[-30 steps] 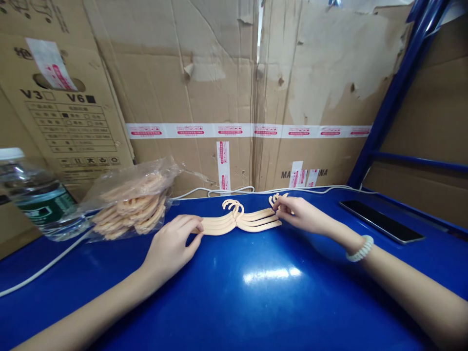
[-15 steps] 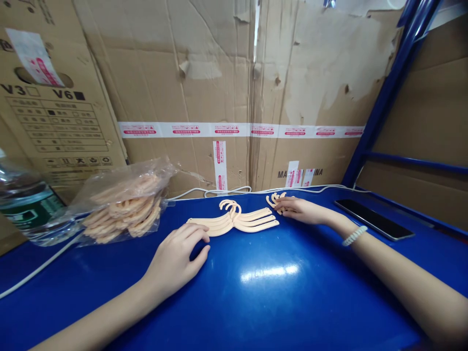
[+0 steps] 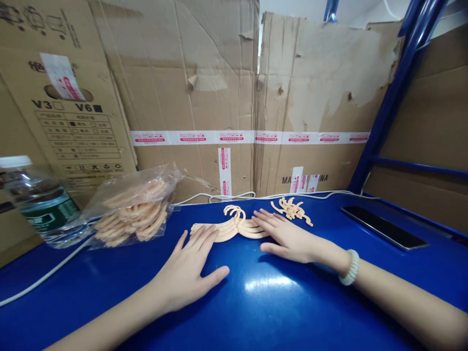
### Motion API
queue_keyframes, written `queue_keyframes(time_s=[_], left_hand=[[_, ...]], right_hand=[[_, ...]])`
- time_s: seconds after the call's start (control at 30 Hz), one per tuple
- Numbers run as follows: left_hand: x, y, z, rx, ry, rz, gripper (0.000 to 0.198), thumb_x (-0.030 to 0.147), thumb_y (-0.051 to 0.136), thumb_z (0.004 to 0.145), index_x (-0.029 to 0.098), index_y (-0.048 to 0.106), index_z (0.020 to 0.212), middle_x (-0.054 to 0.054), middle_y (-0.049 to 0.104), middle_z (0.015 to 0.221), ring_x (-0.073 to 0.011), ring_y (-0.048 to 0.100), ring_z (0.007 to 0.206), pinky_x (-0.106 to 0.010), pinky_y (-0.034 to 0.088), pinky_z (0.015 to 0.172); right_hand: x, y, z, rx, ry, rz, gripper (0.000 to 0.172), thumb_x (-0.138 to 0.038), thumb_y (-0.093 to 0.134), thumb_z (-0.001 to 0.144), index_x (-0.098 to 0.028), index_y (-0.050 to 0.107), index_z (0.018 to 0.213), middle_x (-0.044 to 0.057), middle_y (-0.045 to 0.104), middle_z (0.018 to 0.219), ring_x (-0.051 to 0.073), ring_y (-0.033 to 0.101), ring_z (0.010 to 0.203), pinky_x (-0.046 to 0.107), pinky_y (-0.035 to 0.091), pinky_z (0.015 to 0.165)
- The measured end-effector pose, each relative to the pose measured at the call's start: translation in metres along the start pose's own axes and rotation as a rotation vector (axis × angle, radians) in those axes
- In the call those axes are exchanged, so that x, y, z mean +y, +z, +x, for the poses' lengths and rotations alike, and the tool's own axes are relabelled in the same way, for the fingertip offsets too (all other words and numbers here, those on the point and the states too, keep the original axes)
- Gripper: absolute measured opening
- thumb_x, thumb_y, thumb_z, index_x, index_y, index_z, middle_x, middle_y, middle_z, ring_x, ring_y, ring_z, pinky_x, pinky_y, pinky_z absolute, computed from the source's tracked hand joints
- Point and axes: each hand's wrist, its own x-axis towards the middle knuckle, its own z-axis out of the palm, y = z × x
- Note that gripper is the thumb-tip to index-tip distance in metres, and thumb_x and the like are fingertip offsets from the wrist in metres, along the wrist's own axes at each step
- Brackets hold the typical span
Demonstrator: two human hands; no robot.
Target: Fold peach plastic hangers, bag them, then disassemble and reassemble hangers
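Several small beige hangers [image 3: 228, 236] lie side by side on the blue table [image 3: 234, 312], their hooks pointing to the back. My left hand [image 3: 193, 270] is spread with its fingertips over the hangers' left ends. On the other side my right hand [image 3: 288, 236], fingers stretched out, covers their right ends. Both palms face down and neither hand grips anything. Behind my right hand sits a small pile of loose beige hooks [image 3: 291, 208].
To the left are a clear plastic bag [image 3: 135, 209] of beige pieces and a water bottle [image 3: 47, 209]. A black phone [image 3: 383, 227] lies at the right. A white cable [image 3: 47, 273] runs along the table's back. Cardboard sheets [image 3: 197, 97] stand behind, beside a blue metal frame [image 3: 395, 92].
My right hand has left the loose hooks and come over the hangers' right ends. My left hand's fingers have spread out over the left ends. The view has shifted slightly.
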Motion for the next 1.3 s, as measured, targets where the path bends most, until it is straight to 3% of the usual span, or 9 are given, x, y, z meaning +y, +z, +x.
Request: queue_keyframes(time_s=[0.13, 0.3, 0.4, 0.47, 0.57, 0.67, 0.83, 1.03, 1.3], left_hand=[[-0.007, -0.001, 0.011, -0.102, -0.02, -0.03, 0.076, 0.064, 0.04, 0.091, 0.02, 0.028, 0.152, -0.013, 0.026, 0.156, -0.0353, 0.021, 0.145, -0.063, 0.019, 0.114], [-0.013, 0.002, 0.026, -0.121, -0.066, -0.017, 0.077, 0.063, 0.033, 0.093, 0.016, 0.022, 0.153, -0.014, 0.016, 0.158, -0.0334, 0.013, 0.146, -0.061, 0.017, 0.115], [-0.016, 0.005, 0.024, -0.008, -0.075, -0.007, 0.075, 0.06, 0.032, 0.095, 0.018, 0.017, 0.154, -0.013, 0.016, 0.159, -0.0327, 0.011, 0.147, -0.062, 0.016, 0.115], [-0.018, 0.006, 0.02, 0.069, -0.067, -0.019, 0.069, 0.056, 0.032, 0.096, 0.019, 0.02, 0.153, -0.013, 0.021, 0.159, -0.0327, 0.014, 0.147, -0.063, 0.018, 0.114], [-0.019, 0.006, 0.015, 0.127, -0.027, -0.037, 0.058, 0.049, 0.035, 0.097, 0.018, 0.037, 0.145, -0.014, 0.037, 0.153, -0.0328, 0.025, 0.144, -0.063, 0.021, 0.114], [-0.016, 0.004, 0.012, 0.172, 0.013, -0.025, 0.05, 0.045, 0.04, 0.096, 0.018, 0.045, 0.138, -0.014, 0.047, 0.147, -0.0324, 0.035, 0.14, -0.063, 0.022, 0.114], [-0.003, -0.002, 0.007, 0.067, 0.043, 0.016, 0.05, 0.048, 0.041, 0.096, 0.022, 0.044, 0.138, -0.011, 0.047, 0.147, -0.0313, 0.038, 0.139, -0.065, 0.018, 0.115], [0.004, -0.008, 0.007, -0.091, 0.008, 0.025, 0.058, 0.053, 0.037, 0.097, 0.023, 0.035, 0.147, -0.009, 0.036, 0.154, -0.0331, 0.029, 0.143, -0.068, 0.014, 0.113], [-0.012, -0.001, 0.011, -0.061, 0.05, 0.011, 0.056, 0.054, 0.037, 0.097, 0.029, 0.035, 0.147, -0.007, 0.034, 0.155, -0.0328, 0.027, 0.144, -0.067, 0.017, 0.114]], right_hand=[[0.005, 0.01, 0.009, -0.063, -0.005, -0.009, 0.079, -0.066, 0.034, 0.093, -0.016, 0.026, 0.153, 0.015, 0.024, 0.158, 0.03, 0.018, 0.147, 0.049, 0.014, 0.12], [0.016, 0.01, 0.021, -0.051, 0.027, -0.009, 0.073, -0.058, 0.027, 0.098, -0.01, 0.026, 0.153, 0.017, 0.021, 0.158, 0.031, 0.014, 0.147, 0.052, 0.011, 0.12], [0.017, 0.004, 0.021, 0.073, 0.023, -0.016, 0.068, -0.054, 0.03, 0.099, -0.01, 0.03, 0.151, 0.017, 0.026, 0.157, 0.031, 0.017, 0.147, 0.055, 0.013, 0.119], [0.021, -0.004, 0.016, 0.222, 0.02, -0.033, 0.057, -0.047, 0.034, 0.1, -0.011, 0.044, 0.143, 0.017, 0.039, 0.151, 0.031, 0.028, 0.144, 0.052, 0.021, 0.117], [0.032, -0.018, 0.006, 0.398, 0.047, -0.038, 0.038, -0.035, 0.039, 0.099, -0.014, 0.063, 0.119, 0.017, 0.062, 0.125, 0.028, 0.054, 0.121, 0.046, 0.041, 0.103], [0.031, -0.024, 0.0, 0.465, 0.089, -0.031, 0.029, -0.028, 0.041, 0.098, -0.013, 0.064, 0.109, 0.015, 0.067, 0.103, 0.026, 0.061, 0.098, 0.042, 0.048, 0.088], [-0.001, -0.01, 0.003, 0.343, -0.039, -0.095, 0.022, -0.021, 0.044, 0.096, -0.015, 0.066, 0.095, 0.011, 0.066, 0.09, 0.023, 0.058, 0.087, 0.039, 0.049, 0.081], [-0.009, 0.007, 0.004, 0.199, -0.034, -0.056, 0.031, -0.028, 0.047, 0.097, -0.012, 0.062, 0.118, 0.017, 0.062, 0.115, 0.027, 0.057, 0.108, 0.045, 0.048, 0.095], [-0.005, 0.011, 0.008, 0.183, -0.001, -0.126, 0.041, -0.034, 0.047, 0.097, -0.008, 0.058, 0.126, 0.021, 0.058, 0.122, 0.031, 0.055, 0.115, 0.049, 0.046, 0.1]])
